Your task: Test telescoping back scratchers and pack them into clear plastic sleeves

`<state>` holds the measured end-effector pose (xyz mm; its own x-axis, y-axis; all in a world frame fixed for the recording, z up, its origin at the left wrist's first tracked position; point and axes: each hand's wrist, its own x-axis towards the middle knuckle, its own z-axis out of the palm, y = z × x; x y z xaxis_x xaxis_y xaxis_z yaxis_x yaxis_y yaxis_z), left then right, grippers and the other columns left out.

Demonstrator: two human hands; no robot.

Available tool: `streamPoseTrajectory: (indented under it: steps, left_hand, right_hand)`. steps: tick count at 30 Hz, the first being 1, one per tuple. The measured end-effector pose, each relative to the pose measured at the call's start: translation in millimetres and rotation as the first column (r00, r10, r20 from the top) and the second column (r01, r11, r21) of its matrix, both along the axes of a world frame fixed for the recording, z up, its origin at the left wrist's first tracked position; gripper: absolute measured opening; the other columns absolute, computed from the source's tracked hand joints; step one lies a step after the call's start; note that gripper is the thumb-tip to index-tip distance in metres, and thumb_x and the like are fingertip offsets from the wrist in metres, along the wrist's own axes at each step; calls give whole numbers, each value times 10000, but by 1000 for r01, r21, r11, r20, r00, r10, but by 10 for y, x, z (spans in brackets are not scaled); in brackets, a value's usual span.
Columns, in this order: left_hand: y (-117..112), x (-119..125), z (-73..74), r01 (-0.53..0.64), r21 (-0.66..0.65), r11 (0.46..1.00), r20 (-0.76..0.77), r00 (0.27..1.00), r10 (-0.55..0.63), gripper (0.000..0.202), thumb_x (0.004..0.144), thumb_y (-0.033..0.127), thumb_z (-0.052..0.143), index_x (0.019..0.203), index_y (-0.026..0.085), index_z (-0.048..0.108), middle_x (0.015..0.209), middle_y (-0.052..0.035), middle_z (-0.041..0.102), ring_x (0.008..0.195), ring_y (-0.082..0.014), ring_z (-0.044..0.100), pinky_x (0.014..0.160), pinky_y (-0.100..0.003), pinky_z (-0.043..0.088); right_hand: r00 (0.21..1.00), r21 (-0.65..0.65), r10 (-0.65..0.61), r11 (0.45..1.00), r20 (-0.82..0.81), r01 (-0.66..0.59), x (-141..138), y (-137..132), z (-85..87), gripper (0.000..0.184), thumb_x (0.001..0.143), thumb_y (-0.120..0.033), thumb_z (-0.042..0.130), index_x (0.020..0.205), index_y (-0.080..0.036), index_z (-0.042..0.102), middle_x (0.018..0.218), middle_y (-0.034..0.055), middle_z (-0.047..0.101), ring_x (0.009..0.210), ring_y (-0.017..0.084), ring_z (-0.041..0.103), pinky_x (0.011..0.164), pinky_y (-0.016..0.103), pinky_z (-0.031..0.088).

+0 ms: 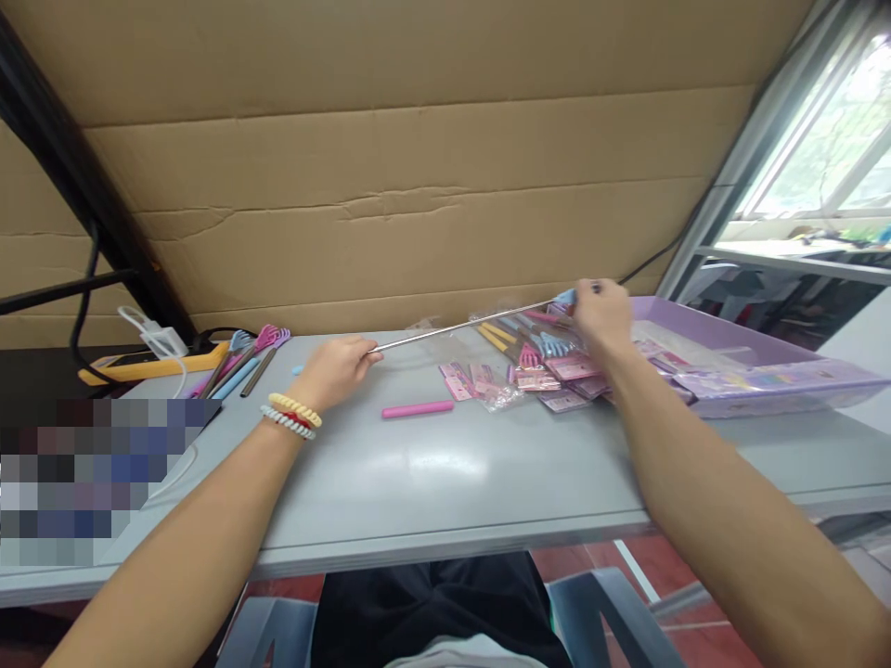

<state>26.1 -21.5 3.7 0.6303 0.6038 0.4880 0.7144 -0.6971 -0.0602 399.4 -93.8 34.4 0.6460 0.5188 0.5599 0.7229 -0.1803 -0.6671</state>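
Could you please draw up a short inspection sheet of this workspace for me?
Surface: grey table, glossy, with a bright reflection near its middle.
Job's things: thin metal rod, slanting above the table; hand-tipped sticks lie at left, more near the packets.
Clutter: pink packets heaped beside a purple tray; a pink stick lies apart.
Grips: left grip closed on one end of the rod; right grip closed at the other, light-blue end.
Cables: white cable at left; black cable at back right.
Surroundings: cardboard behind the table; window at right.
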Motion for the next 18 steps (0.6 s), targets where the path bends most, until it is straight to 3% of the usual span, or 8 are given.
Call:
streamPoseTrajectory:
  steps: [1, 4, 7, 9, 12, 14, 16, 18]
  left_hand:
    - [-61, 61, 5, -17, 28, 999, 2, 1000, 17, 340, 906, 347, 333, 900, 188, 634, 844, -68, 651, 756, -185, 587, 620, -274, 367]
    - [-188, 179, 9, -34, 75, 997, 2, 999, 34, 330, 917, 324, 327, 886, 183, 624, 820, -60, 641, 718, -178, 579, 555, -275, 319]
    - [-264, 249, -7, 42, 101, 994, -12, 999, -41, 318, 920, 322, 336, 893, 176, 617, 804, -57, 632, 695, -169, 569, 557, -273, 328]
    - [-305, 295, -25, 123, 98, 987, -11, 992, -123, 314, 922, 314, 334, 910, 166, 611, 808, -61, 629, 690, -160, 565, 590, -269, 360]
    - [-343, 351, -46, 176, 77, 981, 24, 984, -178, 316, 924, 311, 331, 940, 162, 609, 822, -62, 631, 696, -154, 565, 629, -266, 386]
    - [-340, 365, -49, 157, 56, 986, 31, 987, -159, 330, 923, 346, 332, 965, 183, 615, 827, -58, 635, 712, -162, 571, 623, -268, 385]
    - [-310, 354, -48, 119, 16, 993, 31, 992, -119, 355, 920, 390, 322, 993, 211, 619, 841, -55, 641, 737, -172, 581, 617, -269, 380]
    - [-262, 319, -46, 79, -49, 996, 31, 996, -78, 383, 917, 416, 299, 1022, 228, 617, 876, -57, 648, 771, -183, 588, 627, -270, 384]
  right_hand:
    - [999, -33, 35, 999, 8, -35, -169, -6, 0, 256, 899, -239, 450, 690, -111, 526, 672, 72, 542, 591, 138, 451, 579, 218, 270]
    - [957, -173, 284, 947, 54, -271, -734, -79, -21, 304, 917, -246, 440, 637, -132, 477, 602, 30, 531, 578, 127, 465, 580, 213, 271]
    - [827, -286, 552, 814, 107, -506, -1228, -175, -114, 259, 901, -238, 471, 664, -139, 436, 610, 13, 530, 570, 112, 461, 564, 206, 263]
    - [710, -311, 696, 703, 112, -640, -1412, -210, -200, 239, 904, -291, 487, 726, -146, 424, 628, 3, 531, 559, 108, 451, 540, 201, 255]
    - [579, -280, 810, 578, 89, -766, -1420, -211, -294, 255, 935, -384, 438, 832, -152, 416, 641, -14, 527, 552, 104, 454, 530, 187, 269]
    - [527, -312, 844, 530, 101, -788, -1302, -196, -307, 311, 945, -445, 405, 842, -152, 421, 644, -18, 523, 556, 102, 453, 540, 183, 278]
    - [525, -378, 839, 537, 144, -754, -1162, -180, -287, 364, 961, -464, 363, 806, -146, 444, 662, -8, 530, 600, 104, 468, 576, 186, 291]
    - [566, -431, 802, 586, 191, -686, -1047, -165, -255, 405, 988, -430, 296, 782, -138, 487, 705, 10, 549, 671, 113, 490, 618, 194, 300]
